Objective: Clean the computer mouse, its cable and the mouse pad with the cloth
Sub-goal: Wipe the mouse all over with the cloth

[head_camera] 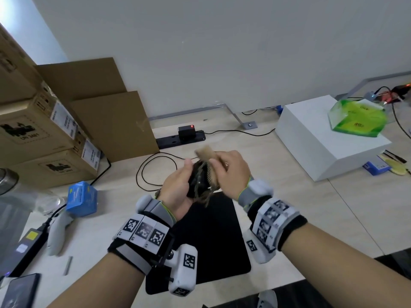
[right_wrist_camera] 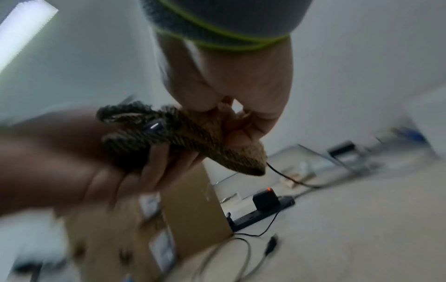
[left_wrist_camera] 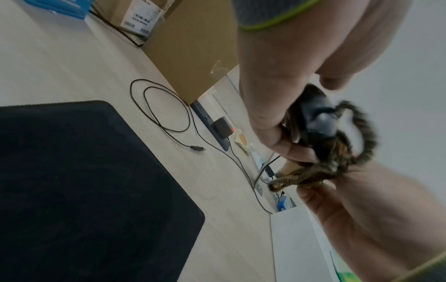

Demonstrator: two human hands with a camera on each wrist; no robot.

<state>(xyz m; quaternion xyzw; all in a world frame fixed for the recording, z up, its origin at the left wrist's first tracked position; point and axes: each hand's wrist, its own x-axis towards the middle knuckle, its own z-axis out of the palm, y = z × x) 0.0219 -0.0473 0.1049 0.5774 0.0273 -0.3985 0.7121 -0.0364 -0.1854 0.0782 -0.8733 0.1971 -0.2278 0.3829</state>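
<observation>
My left hand (head_camera: 178, 187) curled round the mouse (left_wrist_camera: 318, 118) above the mouse pad (head_camera: 213, 241), my right hand (head_camera: 231, 172) pinching the cloth (right_wrist_camera: 205, 137) against it, cable (head_camera: 153, 167) looped on the desk (head_camera: 311, 207)

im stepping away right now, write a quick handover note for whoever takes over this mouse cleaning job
Left hand grips the mouse, lifted above the desk.
Right hand pinches the cloth and holds it against the mouse.
Cable lies looped on the desk behind the hands.
Mouse pad lies flat on the desk under the wrists.
Done: mouse wipe is under way.
Left: finish the mouse, then the cable and the pad.
</observation>
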